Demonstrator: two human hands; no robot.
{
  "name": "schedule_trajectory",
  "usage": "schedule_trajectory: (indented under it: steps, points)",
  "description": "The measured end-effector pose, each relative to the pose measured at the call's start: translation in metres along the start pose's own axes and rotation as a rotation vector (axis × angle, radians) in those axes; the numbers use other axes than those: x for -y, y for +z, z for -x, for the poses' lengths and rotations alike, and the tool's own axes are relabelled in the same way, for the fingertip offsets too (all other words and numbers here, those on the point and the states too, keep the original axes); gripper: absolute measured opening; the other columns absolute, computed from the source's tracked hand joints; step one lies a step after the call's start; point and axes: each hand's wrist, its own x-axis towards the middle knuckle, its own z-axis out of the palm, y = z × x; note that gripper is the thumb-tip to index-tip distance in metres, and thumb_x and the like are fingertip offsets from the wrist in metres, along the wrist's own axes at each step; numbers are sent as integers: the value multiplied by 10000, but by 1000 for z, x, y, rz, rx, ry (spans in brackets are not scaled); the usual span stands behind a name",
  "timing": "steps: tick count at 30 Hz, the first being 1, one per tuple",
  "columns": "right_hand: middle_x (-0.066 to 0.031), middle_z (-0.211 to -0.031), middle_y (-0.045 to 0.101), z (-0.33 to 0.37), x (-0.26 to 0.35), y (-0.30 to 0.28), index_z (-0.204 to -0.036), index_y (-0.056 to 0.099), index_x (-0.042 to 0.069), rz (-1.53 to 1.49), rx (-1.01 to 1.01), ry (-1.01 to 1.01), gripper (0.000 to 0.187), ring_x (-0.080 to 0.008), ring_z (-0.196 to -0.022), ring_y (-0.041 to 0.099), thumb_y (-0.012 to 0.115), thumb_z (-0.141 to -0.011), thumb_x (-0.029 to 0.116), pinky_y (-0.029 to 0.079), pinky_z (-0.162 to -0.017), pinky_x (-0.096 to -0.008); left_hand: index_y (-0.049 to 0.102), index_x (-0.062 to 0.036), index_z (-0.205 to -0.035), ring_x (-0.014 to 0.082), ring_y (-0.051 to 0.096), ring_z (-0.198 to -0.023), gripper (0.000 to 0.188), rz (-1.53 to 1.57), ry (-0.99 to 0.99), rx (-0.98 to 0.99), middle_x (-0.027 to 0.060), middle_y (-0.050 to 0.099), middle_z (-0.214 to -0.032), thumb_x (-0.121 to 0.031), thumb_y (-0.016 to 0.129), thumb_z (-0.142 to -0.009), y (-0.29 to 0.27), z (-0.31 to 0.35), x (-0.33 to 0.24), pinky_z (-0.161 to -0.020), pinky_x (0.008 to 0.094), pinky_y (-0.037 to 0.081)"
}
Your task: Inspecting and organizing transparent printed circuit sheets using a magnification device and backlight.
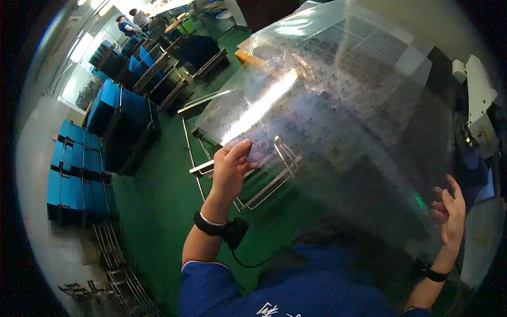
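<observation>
A large clear plastic sheet (338, 121) with a fine dark speckled pattern stretches in front of me, a bright light streak reflecting off it. My left hand (232, 164) is closed on its near left edge, thumb and fingers pinching it. Over at the sheet's right edge is my right hand (449, 208), its fingers apart and partly stretched out. Whether those fingers touch the film is hard to make out. Through the sheet, a metal wire rack (269, 190) shows beneath it. More flat translucent sheets (385, 47) lie beyond, toward the far right.
Blue stacked panels (74, 190) on racks line the left side, with more dark racks (198, 55) farther back. White machine parts (478, 95) stand close on the right. Bare metal racks (119, 264) are at lower left. Two people (132, 24) are in the far background.
</observation>
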Motion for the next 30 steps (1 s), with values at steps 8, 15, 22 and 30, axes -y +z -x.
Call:
schedule_trajectory:
  steps: [8, 15, 22, 30]
  points:
    - [-77, -1024, 528, 0, -15, -3, -1288, 326, 68, -78, -67, 29, 522, -69, -746, 537, 546, -840, 219, 454, -610, -147, 582, -18, -861, 52, 511, -546, 149, -23, -20, -1, -8, 560, -704, -160, 565, -821, 8, 15, -5, -475, 195, 468]
    - [-86, -1053, 519, -2, -19, -9, -1283, 333, 77, -91, -54, 18, 505, -70, -790, 547, 548, -842, 197, 467, -663, -164, 590, 1, -880, 146, 612, -607, 196, -43, 6, 44, 79, 625, -762, -183, 584, -814, 2, 16, -2, -494, 228, 494]
    - [-81, -1047, 529, -2, -18, -8, -1274, 341, 79, -139, -35, 25, 486, -81, -780, 570, 547, -845, 171, 492, -672, -179, 590, 6, -863, 142, 609, -582, 201, -38, 19, 26, 86, 625, -738, -189, 578, -821, 3, 19, -3, -485, 213, 491]
    - [-67, -1050, 547, 0, -19, -6, -1273, 357, 102, -81, -80, 7, 526, -94, -768, 559, 578, -818, 241, 457, -643, -186, 594, -4, -856, 128, 600, -571, 216, -51, 20, 39, 93, 630, -728, -216, 577, -823, 0, 20, -2, -477, 207, 474]
